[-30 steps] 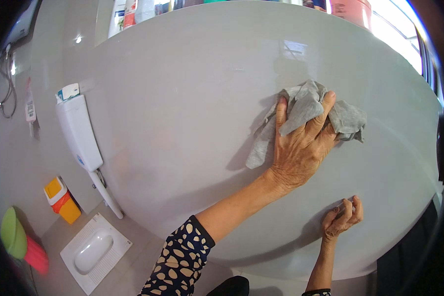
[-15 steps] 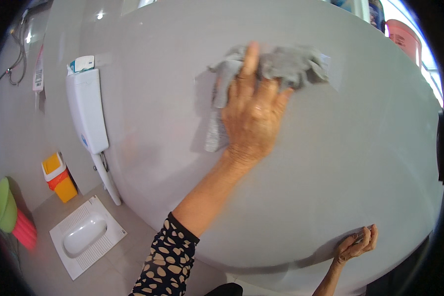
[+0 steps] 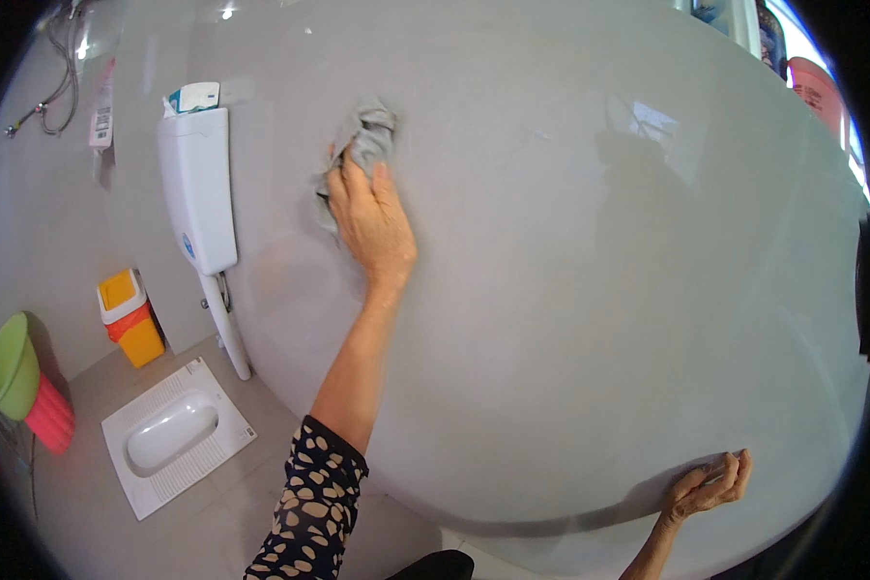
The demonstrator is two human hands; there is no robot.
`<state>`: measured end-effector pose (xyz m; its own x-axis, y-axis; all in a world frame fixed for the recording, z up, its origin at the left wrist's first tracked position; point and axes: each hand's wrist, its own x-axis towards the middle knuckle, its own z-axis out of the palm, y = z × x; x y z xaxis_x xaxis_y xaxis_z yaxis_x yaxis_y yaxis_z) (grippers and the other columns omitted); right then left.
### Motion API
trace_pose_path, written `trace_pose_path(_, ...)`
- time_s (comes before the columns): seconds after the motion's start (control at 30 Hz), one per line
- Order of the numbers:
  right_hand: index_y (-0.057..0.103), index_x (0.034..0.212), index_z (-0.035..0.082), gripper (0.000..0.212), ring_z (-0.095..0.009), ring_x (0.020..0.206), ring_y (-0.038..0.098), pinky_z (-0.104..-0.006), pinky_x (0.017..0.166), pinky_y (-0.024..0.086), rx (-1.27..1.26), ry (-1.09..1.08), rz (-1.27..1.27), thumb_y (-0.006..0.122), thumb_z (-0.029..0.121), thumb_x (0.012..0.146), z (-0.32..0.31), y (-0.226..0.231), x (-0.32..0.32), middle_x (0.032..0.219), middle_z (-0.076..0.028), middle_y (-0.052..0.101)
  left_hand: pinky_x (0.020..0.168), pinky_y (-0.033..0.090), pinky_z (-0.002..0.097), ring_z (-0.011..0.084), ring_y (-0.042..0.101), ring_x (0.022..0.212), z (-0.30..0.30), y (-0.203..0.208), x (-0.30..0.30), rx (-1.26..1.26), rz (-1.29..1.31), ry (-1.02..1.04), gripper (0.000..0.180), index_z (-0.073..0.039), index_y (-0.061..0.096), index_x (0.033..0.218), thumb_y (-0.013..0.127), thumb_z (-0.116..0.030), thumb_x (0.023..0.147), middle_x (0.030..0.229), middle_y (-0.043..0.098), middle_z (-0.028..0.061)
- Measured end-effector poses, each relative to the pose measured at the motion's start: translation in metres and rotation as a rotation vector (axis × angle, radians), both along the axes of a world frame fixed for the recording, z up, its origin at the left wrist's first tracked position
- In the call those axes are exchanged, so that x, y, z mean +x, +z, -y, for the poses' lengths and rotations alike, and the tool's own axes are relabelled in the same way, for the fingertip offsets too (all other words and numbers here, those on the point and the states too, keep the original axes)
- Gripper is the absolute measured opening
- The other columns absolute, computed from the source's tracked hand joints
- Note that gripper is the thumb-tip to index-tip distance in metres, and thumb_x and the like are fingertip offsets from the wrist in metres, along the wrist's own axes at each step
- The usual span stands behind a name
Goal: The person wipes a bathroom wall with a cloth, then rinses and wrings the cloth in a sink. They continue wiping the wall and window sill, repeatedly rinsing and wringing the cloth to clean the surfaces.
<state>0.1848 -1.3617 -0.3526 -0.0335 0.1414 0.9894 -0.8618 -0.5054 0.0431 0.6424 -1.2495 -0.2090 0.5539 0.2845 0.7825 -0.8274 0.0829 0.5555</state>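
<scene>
My left hand is closed around a crumpled grey cloth and presses it against the pale glossy wall. Part of the cloth hangs out beside the fingers on their left. The sleeve on that arm is black with beige spots. Low on the right, my right hand rests by the same wall, fingers loosely bent with a gap between them, and no object shows in it.
Left of the cloth, a white toilet cistern carries a small packet. Below are a squat toilet, a yellow bin, a green basin and a pink container. A pink tub stands upper right.
My left hand has swept the cloth leftward across the wall, toward the cistern, and the cloth is more bunched. The right hand has stayed in nearly the same place. The view has shifted slightly.
</scene>
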Motion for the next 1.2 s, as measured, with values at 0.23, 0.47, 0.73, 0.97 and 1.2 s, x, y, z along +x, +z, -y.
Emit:
trace_pose_path(0.23,0.048,0.114,-0.002,0.044,-0.032,0.119,0.038,-0.0411,0.097,0.041,0.001,0.041,-0.005,0.034,-0.006,0.072,-0.003,0.005,0.004,0.125,-0.018,0.033,0.098,0.032,0.0435,0.0338,0.039,0.119,0.023,-0.033,-0.140,-0.029,0.093,-0.546,0.049,-0.002,0.040,0.131,0.055,-0.017,0.087,0.138,0.036,0.0156)
trace_pose_path(0.47,0.047,0.112,0.001,0.031,-0.033,0.118,0.037,-0.0422,0.094,0.036,-0.031,0.196,-0.113,0.047,0.005,0.081,-0.033,0.022,0.038,0.126,-0.020,0.041,0.091,0.035,0.0575,0.0318,0.037,0.123,0.029,-0.089,-0.206,0.294,0.795,-0.318,0.049,-0.022,0.057,0.119,0.067,-0.038,0.073,0.143,0.032,0.0053)
trace_pose_path(0.73,0.047,0.115,0.000,0.037,-0.032,0.117,0.040,-0.0410,0.096,0.037,0.009,0.185,-0.073,0.050,0.000,0.078,-0.033,0.018,0.055,0.125,-0.019,0.041,0.096,0.038,0.0439,0.0318,0.039,0.124,0.022,-0.094,-0.166,0.247,0.562,-0.369,0.037,-0.014,0.063,0.105,0.067,-0.036,0.076,0.146,0.022,0.0185)
trace_pose_path(0.97,0.048,0.113,-0.001,0.035,-0.033,0.119,0.039,-0.0439,0.096,0.038,0.019,0.109,-0.091,0.050,0.002,0.079,-0.031,0.014,0.053,0.126,-0.020,0.038,0.099,0.035,0.0440,0.0387,0.033,0.126,-0.004,-0.072,-0.064,0.153,0.333,-0.154,0.033,0.006,0.057,0.090,0.062,-0.026,0.084,0.143,0.024,0.0244)
trace_pose_path(1.2,0.049,0.113,0.004,0.039,-0.033,0.118,0.038,-0.0430,0.089,0.038,-0.013,0.041,-0.143,0.051,0.012,0.075,-0.036,0.021,0.056,0.124,-0.020,0.039,0.104,0.026,0.0450,0.0402,0.030,0.125,-0.018,-0.068,0.054,0.047,0.009,-0.085,0.046,0.005,0.046,0.117,0.052,-0.031,0.089,0.140,0.029,0.0223)
